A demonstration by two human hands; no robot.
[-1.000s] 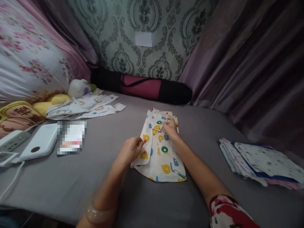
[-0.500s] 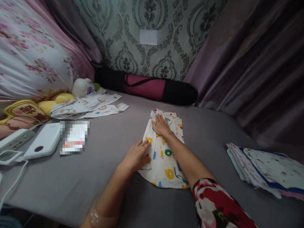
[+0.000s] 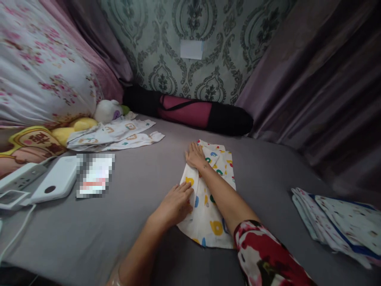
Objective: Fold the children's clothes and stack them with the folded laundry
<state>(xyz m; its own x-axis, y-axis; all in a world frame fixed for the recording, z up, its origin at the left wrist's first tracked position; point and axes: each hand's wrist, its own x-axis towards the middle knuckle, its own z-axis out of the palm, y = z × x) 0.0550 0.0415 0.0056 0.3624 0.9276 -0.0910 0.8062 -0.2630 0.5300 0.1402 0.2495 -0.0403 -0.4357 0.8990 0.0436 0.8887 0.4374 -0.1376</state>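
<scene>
Head cam: the white printed garment is lying partly folded on the grey sheet, on the near side of the long black-and-maroon bag. Both hands are flat on it, fingers loose. The right hand is near the end closest to the bag, the left hand farther from it. Folded cloths sit nearer than the bag, off past its right end.

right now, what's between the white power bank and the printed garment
Head view: the pixelated item, grey sheet, then the left hand, resting partly on the garment.
</scene>
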